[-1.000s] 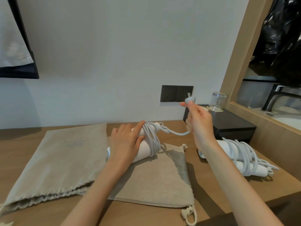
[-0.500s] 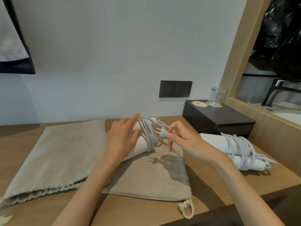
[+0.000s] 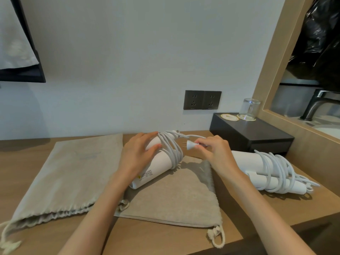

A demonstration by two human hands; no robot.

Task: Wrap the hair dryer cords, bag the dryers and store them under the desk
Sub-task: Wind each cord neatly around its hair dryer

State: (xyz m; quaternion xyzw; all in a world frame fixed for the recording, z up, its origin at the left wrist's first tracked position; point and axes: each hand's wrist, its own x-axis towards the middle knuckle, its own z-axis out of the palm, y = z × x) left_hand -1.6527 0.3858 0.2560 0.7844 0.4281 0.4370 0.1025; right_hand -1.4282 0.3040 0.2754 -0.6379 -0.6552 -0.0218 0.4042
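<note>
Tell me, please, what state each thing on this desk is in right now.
White hair dryer under the left hand: cord coiled round it, unbagged.
White two-pin plug: unplugged, pinched by the right hand.
Second white hair dryer, right: cord wrapped, unbagged.
Left beige drawstring cloth bag: flat.
Middle beige drawstring cloth bag: flat, under the dryer.
Clear glass tumbler: upside down.

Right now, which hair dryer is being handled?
The dryer on the middle cloth bag: the left hand rests on it, the right hand pinches its plug. The other dryer lies untouched.
</note>
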